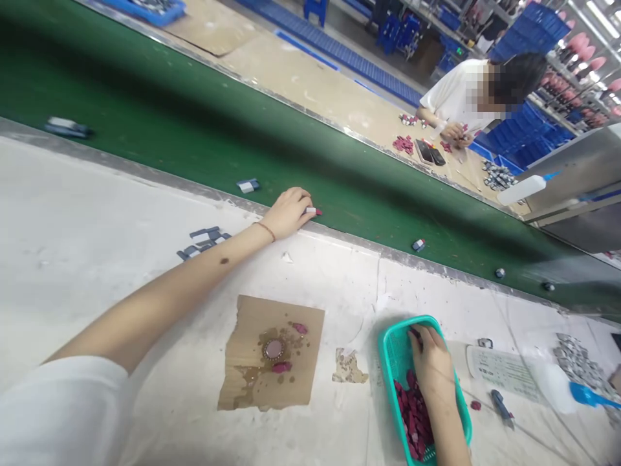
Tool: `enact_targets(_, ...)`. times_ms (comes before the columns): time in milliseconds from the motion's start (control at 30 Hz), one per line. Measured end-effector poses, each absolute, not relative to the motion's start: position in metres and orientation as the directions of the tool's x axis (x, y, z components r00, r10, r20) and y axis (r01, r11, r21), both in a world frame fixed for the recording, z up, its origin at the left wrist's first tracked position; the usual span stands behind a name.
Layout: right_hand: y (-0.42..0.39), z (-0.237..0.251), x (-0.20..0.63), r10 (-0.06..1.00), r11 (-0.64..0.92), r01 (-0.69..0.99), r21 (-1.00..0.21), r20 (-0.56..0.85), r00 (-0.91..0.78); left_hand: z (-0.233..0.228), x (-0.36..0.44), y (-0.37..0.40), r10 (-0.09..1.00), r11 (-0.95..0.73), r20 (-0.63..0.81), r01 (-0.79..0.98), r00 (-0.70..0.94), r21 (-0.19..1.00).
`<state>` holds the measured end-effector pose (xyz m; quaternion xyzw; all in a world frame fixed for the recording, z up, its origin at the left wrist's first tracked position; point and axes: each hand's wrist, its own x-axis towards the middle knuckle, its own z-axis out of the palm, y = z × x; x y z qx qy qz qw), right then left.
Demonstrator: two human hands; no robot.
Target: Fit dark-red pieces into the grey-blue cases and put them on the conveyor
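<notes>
My left hand [290, 213] reaches over the near edge of the green conveyor belt [194, 152]. Its fingers are closed on a small white-and-red piece [312, 211], whose end pokes out beside the fingertips. Inside a teal plastic basket [387, 362] is my right hand [433, 362], fingers bent together at the far end; a small dark bit shows at the fingertips, too hidden to name. Dark red pieces [411, 414] fill the near part of the basket. Between my arms lies a stained cardboard sheet [237, 343] bearing a round beaded-rim disc [273, 350] and two dark red pieces.
Several blue-grey pieces [206, 238] lie by my left forearm. Others ride the belt, such as a blue-and-white piece [248, 186]. Right of the basket are a white bottle with blue nozzle [553, 385] and silver parts [577, 359]. A co-worker [458, 97] sits across the belt.
</notes>
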<state>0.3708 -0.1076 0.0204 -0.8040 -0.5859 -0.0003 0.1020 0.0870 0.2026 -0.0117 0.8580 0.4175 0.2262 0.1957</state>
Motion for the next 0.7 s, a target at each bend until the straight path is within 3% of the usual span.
enact_targets(100, -0.108, 0.024, 0.374, 0.921, -0.332, 0.89, -0.313, 0.099, 0.378, -0.011, 0.081, 0.212, 0.806, -0.581, 0.246, 0.64, 0.539, 0.502)
enact_targets(200, -0.11, 0.033, 0.37, 0.857, -0.427, 0.714, -0.555, 0.004, 0.516, -0.004, 0.061, 0.215, 0.844, -0.532, 0.245, 0.688, 0.477, 0.493)
enact_targets(300, -0.109, 0.046, 0.353, 0.787, -0.43, 0.439, -0.789, -0.089, 0.611, 0.006, 0.037, 0.213, 0.938, -0.336, 0.114, 0.783, 0.326, 0.523)
enact_targets(367, -0.106, 0.054, 0.334, 0.762, -0.374, 0.28, -0.884, -0.121, 0.636, 0.012, 0.026, 0.211, 0.958, -0.241, 0.011, 0.786, 0.286, 0.569)
enact_targets(533, -0.094, 0.068, 0.286, 0.777, -0.337, -0.042, -0.941, -0.303, 0.552, 0.029, 0.022, 0.198, 0.958, -0.149, -0.062, 0.67, 0.281, 0.727)
enact_targets(700, -0.085, 0.064, 0.258, 0.82, -0.375, -0.157, -0.914, -0.406, 0.404, 0.037, 0.026, 0.16, 0.937, 0.092, -0.219, 0.413, 0.274, 0.906)
